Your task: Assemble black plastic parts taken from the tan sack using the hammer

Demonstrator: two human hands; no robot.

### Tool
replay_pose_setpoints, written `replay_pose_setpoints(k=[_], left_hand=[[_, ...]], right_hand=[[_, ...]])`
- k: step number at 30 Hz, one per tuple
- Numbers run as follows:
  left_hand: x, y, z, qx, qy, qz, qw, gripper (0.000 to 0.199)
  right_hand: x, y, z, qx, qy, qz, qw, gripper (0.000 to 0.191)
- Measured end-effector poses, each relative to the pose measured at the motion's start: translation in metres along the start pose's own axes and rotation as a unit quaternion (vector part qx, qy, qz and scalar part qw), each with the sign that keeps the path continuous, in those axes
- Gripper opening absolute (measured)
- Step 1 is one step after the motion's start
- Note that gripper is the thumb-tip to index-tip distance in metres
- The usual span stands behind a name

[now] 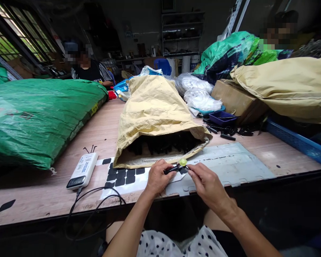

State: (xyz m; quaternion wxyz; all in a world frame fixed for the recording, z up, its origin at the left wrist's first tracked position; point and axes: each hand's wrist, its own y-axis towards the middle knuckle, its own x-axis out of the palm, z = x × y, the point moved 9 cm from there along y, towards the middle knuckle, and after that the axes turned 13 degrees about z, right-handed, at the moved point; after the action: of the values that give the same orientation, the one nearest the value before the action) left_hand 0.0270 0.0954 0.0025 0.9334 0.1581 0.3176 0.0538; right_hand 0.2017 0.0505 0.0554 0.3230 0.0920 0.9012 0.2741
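Note:
My left hand is closed around a slim black stick-shaped part above the table's front edge. A small yellow-green round piece shows at that part's right end, between both hands. My right hand pinches a small dark piece beside it; its kind is too small to tell. Just beyond my hands lies a tan paper sack, its open mouth towards me, with dark items inside. Left of my left hand is a white sheet with rounded black squares. A grey board lies beneath and right of my hands.
A white power bank with a black cable lies left. A green sack fills the far left. At right are black parts, a purple tray, a cardboard box and a blue basket. One person sits across.

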Motion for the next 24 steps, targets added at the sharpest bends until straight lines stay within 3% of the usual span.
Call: replay_pose_setpoints(k=[3, 9, 15, 20, 24], left_hand=[[-0.001, 0.0, 0.001, -0.001, -0.007, -0.003, 1.0, 0.011], [-0.001, 0.0, 0.001, 0.003, -0.009, 0.001, 1.0, 0.01], [0.0, 0.0, 0.0, 0.002, -0.006, 0.007, 1.0, 0.014], [-0.001, 0.0, 0.002, 0.002, 0.003, 0.003, 1.0, 0.015], [-0.002, 0.001, 0.002, -0.002, 0.008, 0.005, 1.0, 0.014]], right_hand=[[0.016, -0.006, -0.01, -0.018, -0.014, -0.002, 1.0, 0.029], [0.028, -0.01, -0.011, -0.028, -0.086, -0.02, 0.996, 0.03], [0.011, -0.004, -0.002, -0.025, -0.079, 0.035, 0.996, 0.028], [0.014, -0.005, 0.005, -0.017, -0.078, 0.018, 0.997, 0.028], [-0.016, 0.004, 0.019, -0.007, -0.103, 0.104, 0.989, 0.028]])
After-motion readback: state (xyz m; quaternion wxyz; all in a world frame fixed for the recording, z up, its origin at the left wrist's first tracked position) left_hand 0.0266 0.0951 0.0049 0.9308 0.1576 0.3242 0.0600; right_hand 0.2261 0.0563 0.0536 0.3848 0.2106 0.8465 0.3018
